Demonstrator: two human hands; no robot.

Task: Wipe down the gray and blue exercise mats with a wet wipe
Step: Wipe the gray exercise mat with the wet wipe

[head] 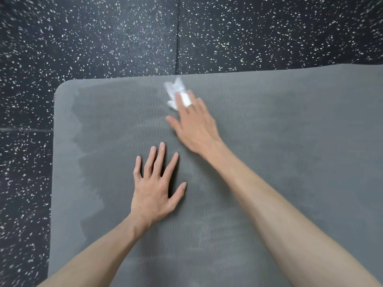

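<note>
the gray mat (290, 141) lies flat on the speckled floor (83, 38), its far left corner rounded and in view. no blue mat shows here.

the right hand (194, 123) reaches toward the mat's far edge, fingers laid out fairly straight over the wipe (173, 91), pressing it down on the mat; the white wad sticks out beyond the fingertips, just short of the far edge. one finger seems to carry a white wrap or a fold of the wipe, too blurred to tell which. the left hand (154, 187) lies flat and spread on the mat nearer the person, fingers straight, holding nothing, bracing the mat.

a darker, damp-looking patch covers the left and middle of the mat, with a drier paler strip along the left edge and a paler stretch toward the right edge.

judged from that, the step in hand is wiping the gray mat, with the left portion largely covered. the next move likely calls for dragging the wipe across toward the right edge under steady pressure, the left hand pinning the mat so it does not creep. the blue mat would come later.
</note>
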